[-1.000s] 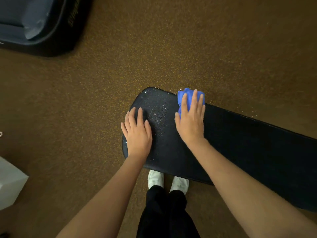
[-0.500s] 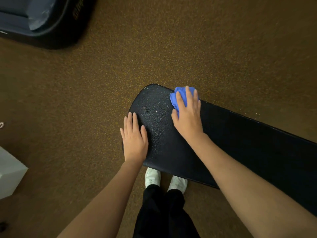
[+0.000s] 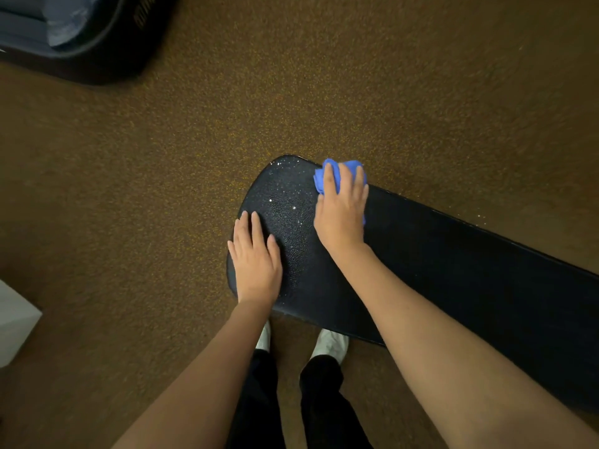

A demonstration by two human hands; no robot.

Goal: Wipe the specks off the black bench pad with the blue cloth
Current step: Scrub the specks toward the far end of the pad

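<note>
The long black bench pad (image 3: 453, 264) runs from the centre to the lower right. Pale specks (image 3: 285, 189) dot its rounded left end. A crumpled blue cloth (image 3: 340, 170) lies at the pad's far edge under my right hand (image 3: 340, 212), whose straight fingers press it flat onto the pad. Most of the cloth is hidden beneath the palm. My left hand (image 3: 256, 260) rests flat on the pad's near left end, fingers straight, holding nothing.
Speckled brown floor (image 3: 162, 189) surrounds the pad. A dark machine base (image 3: 90, 37) sits at the top left. A white box corner (image 3: 16, 322) shows at the left edge. My white shoes (image 3: 330, 345) stand just below the pad's near edge.
My right hand slid the cloth left along the far edge and has now come slightly back right. My left hand stays pressed on the pad's left end.
</note>
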